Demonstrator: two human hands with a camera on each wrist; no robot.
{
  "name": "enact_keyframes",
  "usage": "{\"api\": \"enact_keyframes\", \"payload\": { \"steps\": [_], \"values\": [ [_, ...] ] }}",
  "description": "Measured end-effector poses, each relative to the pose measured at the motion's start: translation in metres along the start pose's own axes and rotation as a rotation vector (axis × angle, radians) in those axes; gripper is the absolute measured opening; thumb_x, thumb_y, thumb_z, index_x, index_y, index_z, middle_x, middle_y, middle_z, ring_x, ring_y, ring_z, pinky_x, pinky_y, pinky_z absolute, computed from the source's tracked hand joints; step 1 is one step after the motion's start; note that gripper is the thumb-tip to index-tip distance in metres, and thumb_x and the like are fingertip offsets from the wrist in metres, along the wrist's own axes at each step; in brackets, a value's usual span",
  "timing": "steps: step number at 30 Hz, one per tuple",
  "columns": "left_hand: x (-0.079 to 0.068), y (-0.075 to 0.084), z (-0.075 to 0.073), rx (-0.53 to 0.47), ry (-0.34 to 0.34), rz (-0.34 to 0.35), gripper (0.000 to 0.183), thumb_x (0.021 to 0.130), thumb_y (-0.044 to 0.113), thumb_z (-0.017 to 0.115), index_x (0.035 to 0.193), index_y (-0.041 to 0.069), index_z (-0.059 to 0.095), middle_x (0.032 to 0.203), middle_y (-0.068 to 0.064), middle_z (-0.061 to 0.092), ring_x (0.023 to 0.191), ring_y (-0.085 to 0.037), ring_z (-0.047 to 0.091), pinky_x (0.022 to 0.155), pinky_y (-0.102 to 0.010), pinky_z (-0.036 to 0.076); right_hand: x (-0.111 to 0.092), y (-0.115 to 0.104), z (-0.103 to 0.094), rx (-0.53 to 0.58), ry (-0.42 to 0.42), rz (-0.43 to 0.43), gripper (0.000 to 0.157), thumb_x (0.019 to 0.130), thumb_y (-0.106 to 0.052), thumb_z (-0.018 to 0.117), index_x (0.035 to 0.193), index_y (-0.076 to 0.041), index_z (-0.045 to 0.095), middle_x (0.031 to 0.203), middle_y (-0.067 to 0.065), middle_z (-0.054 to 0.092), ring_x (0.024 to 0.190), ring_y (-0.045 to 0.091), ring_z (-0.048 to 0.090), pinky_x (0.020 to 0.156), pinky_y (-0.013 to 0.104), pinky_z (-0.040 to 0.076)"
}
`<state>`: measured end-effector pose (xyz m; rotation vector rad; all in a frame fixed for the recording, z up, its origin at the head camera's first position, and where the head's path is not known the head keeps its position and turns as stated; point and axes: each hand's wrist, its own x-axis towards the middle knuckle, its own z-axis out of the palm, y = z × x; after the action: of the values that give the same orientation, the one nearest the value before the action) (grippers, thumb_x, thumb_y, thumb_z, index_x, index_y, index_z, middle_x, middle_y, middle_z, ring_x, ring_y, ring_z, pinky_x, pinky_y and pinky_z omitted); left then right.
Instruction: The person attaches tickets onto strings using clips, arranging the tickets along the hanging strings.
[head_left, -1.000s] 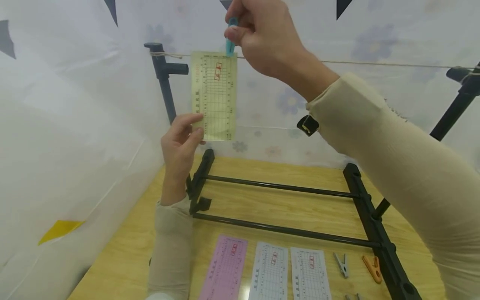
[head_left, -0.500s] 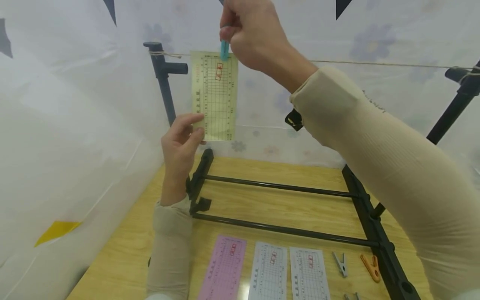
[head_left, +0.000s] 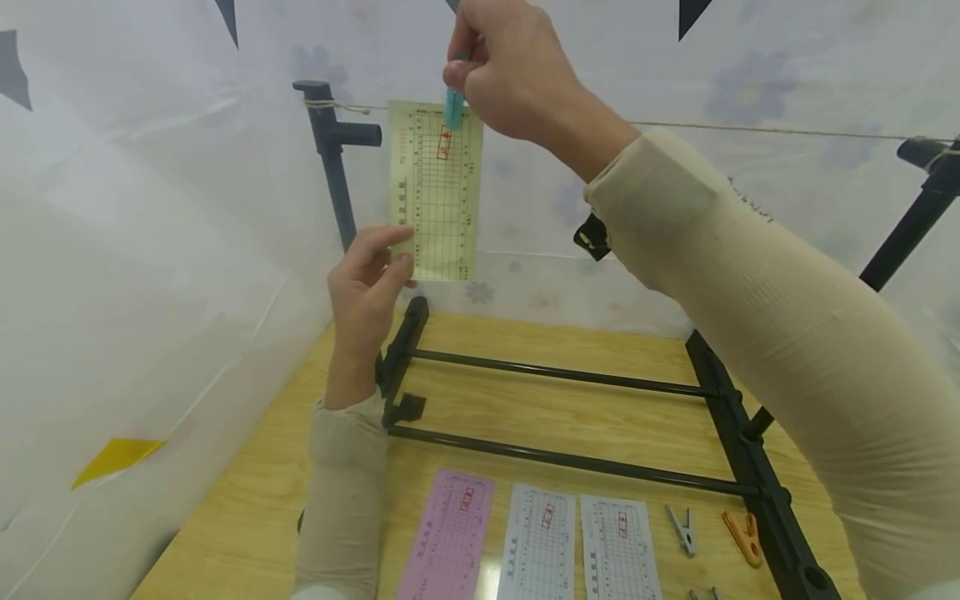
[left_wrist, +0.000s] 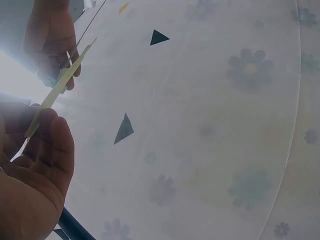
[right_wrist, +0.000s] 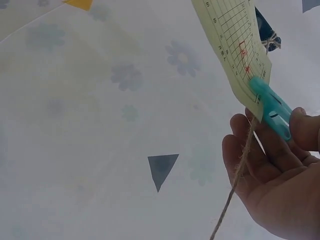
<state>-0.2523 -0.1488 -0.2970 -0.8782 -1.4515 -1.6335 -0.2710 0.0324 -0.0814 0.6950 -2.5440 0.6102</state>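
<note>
thin yellow slip up at the string, pinched low, peg at its top

the slip (head_left: 444, 196) hangs upright at the left end of the string (head_left: 750, 128), top edge abt level w/ it, well above the worktop (head_left: 555, 421). left grip (head_left: 367, 279) pinches its lower left edge, thumb on the printed face. right grip (head_left: 513, 71) pinches the peg (head_left: 454, 108), whose tip overlaps the slip's top edge, right of ctr. can't tell if the string is in the peg's bite too.

handling: slip looks like thin paper, so prob. v. light, limp & easy to crease or tear. it bows in the right wrist view & shows nearly edge-on in the left wrist one. hold by an edge or lower corner w/ a light pinch, as the left grip does; that steadies the bottom w/o covering the top. a hard squeeze cd dent it, a sharp tug cd rip it at the peg. not slippery, I'd guess, but a loose bottom cd swing.

peg looks like hard plastic: stiff, light, springy. best held at the tail end, thumb opp. fingers, tips kept off the paper. string looks rough & thin, prob. gives a bit if pressed.

on the worktop: pink slip (head_left: 450, 533), two white slips (head_left: 540, 546), grey peg (head_left: 684, 533), orange peg (head_left: 744, 542).
</note>
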Motion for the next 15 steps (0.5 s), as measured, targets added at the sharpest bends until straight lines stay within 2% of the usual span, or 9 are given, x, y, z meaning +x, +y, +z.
{"api": "enact_keyframes", "payload": {
  "steps": [8, 15],
  "values": [
    [0.001, -0.003, 0.006, -0.010, -0.024, 0.007, 0.026, 0.090, -0.012, 0.060, 0.115, -0.009, 0.066, 0.110, -0.018, 0.064, 0.072, -0.014, 0.054, 0.063, -0.025, 0.055, -0.002, 0.004, -0.003, 0.049, -0.054, 0.041, 0.030, 0.107, -0.028, 0.048, 0.128, -0.008, 0.055, 0.117, 0.003, 0.057, 0.098, 0.016, 0.051, 0.079, 0.027, 0.045],
    [0.001, -0.005, 0.011, -0.036, -0.038, 0.000, 0.026, 0.090, -0.012, 0.061, 0.115, -0.011, 0.065, 0.111, -0.016, 0.064, 0.073, -0.014, 0.055, 0.063, -0.025, 0.055, -0.005, 0.007, -0.005, 0.052, -0.087, 0.079, 0.040, 0.106, -0.035, 0.048, 0.137, -0.011, 0.054, 0.125, 0.004, 0.061, 0.102, 0.015, 0.054, 0.084, 0.028, 0.046]
  ]
}}
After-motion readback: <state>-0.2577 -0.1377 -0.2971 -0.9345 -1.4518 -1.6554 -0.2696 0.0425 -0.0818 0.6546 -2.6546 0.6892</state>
